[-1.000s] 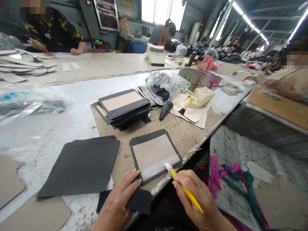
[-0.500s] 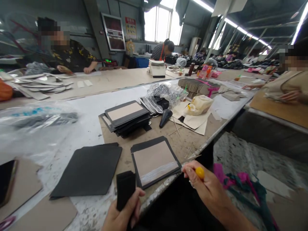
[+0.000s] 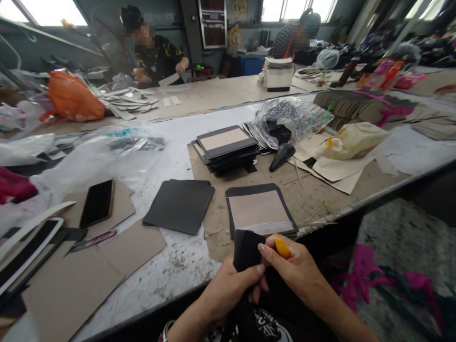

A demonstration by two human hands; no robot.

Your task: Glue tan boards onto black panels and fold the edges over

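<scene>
My left hand (image 3: 231, 285) is closed around a bundle of flat black strips (image 3: 245, 251), held upright at the table's near edge. My right hand (image 3: 299, 270) has its fingers closed on a tool with a yellow handle (image 3: 282, 248); the tool's working end is hidden. Its thumb and fingertips touch the top strip's right edge. Just beyond the hands lies a black-bordered beige panel (image 3: 258, 209) with a whitish wet-looking smear along its near side. Left of it rest dark grey panels (image 3: 180, 206), one over another.
Farther back stand a pile of bordered panels (image 3: 225, 141), a dark cone-shaped object (image 3: 282, 156) and a yellowish plastic container (image 3: 352, 140). At left are a phone (image 3: 98, 203), pink-handled snips (image 3: 96, 237) and beige sheets (image 3: 81, 285). Two people work across the table.
My view has swung left. My right hand has come from the panel's near corner to the black strips in my left hand, and the two hands now meet.
</scene>
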